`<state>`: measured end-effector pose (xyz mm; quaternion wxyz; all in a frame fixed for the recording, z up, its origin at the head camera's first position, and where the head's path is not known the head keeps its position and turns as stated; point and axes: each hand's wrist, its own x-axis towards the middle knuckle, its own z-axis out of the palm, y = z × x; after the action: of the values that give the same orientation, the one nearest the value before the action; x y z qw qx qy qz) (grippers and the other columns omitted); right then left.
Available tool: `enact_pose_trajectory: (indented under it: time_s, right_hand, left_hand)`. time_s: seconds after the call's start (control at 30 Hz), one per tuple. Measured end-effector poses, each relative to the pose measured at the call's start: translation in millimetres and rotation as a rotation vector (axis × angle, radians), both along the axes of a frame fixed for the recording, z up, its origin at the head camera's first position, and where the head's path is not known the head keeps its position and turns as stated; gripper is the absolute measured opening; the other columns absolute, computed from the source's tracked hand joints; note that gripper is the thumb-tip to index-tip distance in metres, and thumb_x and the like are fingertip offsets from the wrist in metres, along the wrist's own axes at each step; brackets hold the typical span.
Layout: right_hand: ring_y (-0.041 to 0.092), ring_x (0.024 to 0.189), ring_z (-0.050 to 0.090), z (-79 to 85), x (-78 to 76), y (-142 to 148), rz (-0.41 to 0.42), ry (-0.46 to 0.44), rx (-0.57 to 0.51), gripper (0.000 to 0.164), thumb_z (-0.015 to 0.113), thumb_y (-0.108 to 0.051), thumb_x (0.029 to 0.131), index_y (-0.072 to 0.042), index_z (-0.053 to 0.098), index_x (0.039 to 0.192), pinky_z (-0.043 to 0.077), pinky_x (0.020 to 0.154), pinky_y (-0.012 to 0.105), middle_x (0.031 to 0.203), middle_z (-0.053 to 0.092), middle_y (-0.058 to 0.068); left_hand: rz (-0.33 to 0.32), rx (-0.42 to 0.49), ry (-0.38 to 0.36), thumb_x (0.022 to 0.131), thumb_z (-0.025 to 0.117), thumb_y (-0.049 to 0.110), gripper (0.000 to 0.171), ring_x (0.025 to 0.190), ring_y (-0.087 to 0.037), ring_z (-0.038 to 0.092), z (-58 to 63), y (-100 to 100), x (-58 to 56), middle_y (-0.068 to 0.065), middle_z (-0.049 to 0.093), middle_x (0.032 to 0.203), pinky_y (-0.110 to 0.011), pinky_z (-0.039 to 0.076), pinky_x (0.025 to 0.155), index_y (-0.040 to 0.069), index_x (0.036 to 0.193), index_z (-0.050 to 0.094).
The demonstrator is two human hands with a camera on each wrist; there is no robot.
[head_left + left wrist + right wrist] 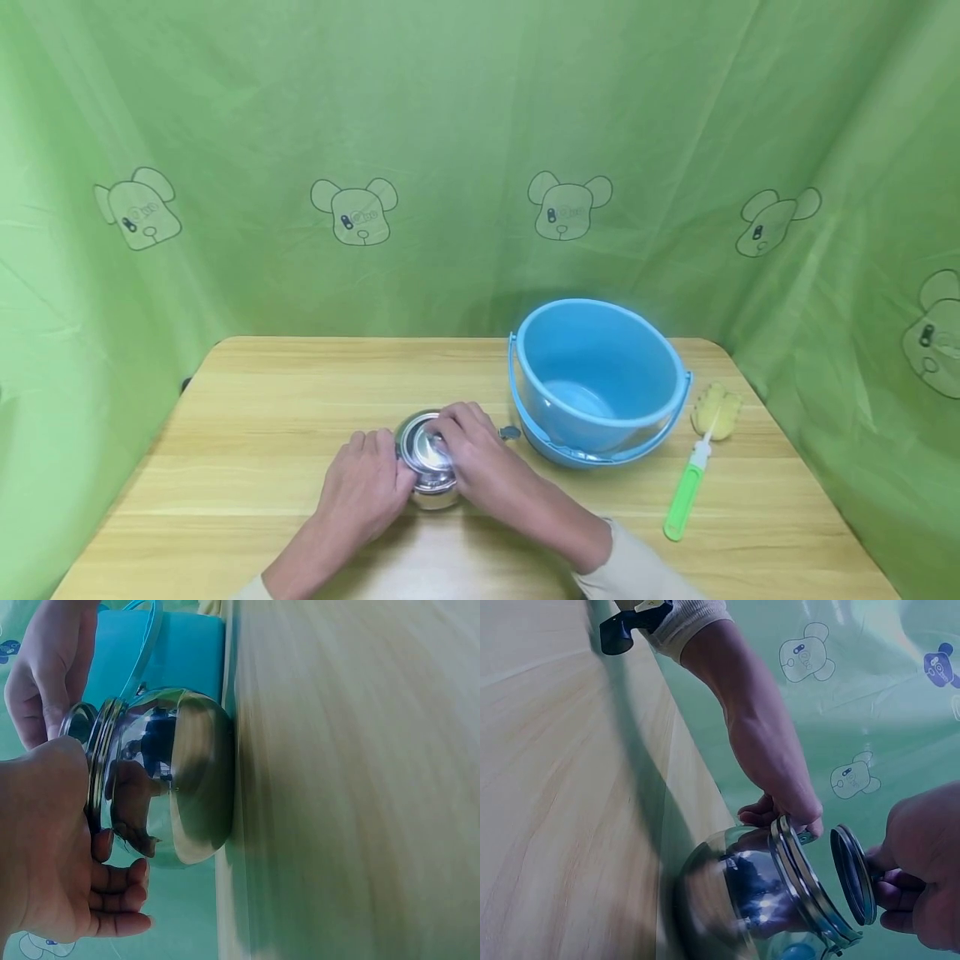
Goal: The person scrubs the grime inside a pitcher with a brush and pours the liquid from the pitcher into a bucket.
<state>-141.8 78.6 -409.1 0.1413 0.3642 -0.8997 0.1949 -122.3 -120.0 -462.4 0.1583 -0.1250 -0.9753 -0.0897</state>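
Note:
A round, shiny metal pot (437, 501) stands on the wooden table, left of the blue bucket. My left hand (366, 485) holds the pot's rim from the left. In the left wrist view, that hand's (56, 840) outer fingers curl loosely beside the pot's body (202, 772). My right hand (480, 454) pinches the round metal lid (427, 450) above the pot. The right wrist view shows a gap between the lid (853, 874) and the pot's rim (802, 881). A small grey metal piece (510, 432) juts out past my right hand; its attachment is hidden.
The blue bucket (543, 400) stands right of the pot, its handle lowered toward me. Farther right lies a sponge brush (716, 412) with a green handle (683, 502). Green cloth (450, 275) printed with animal faces hangs behind and beside the table (285, 392).

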Motion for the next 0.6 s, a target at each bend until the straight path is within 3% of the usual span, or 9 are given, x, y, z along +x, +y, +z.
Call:
enact_pose_trajectory:
  time_s: [0.47,0.6]
  right_hand:
    - [0.018,0.114,0.062,6.1,6.4,9.2,-0.018,0.025,0.0,0.025,0.059,-0.007,0.1,-0.006,0.069,0.124,0.056,0.1,0.031,0.12,0.066,0.006]
    - [0.018,0.114,0.062,6.5,7.9,13.8,-0.026,0.023,-0.005,0.026,0.063,-0.006,0.098,-0.007,0.069,0.123,0.056,0.099,0.032,0.12,0.066,0.005]
  left_hand:
    - [0.013,0.011,-0.015,0.095,0.05,0.027,0.021,0.065,-0.015,0.033,0.2,0.1,0.4,0.001,0.039,0.071,-0.024,0.028,0.059,0.011,0.082,0.047]
    - [0.015,0.014,-0.02,0.094,0.05,0.027,0.02,0.065,-0.015,0.032,0.4,0.7,0.3,0.001,0.039,0.07,-0.023,0.028,0.059,0.012,0.081,0.046]
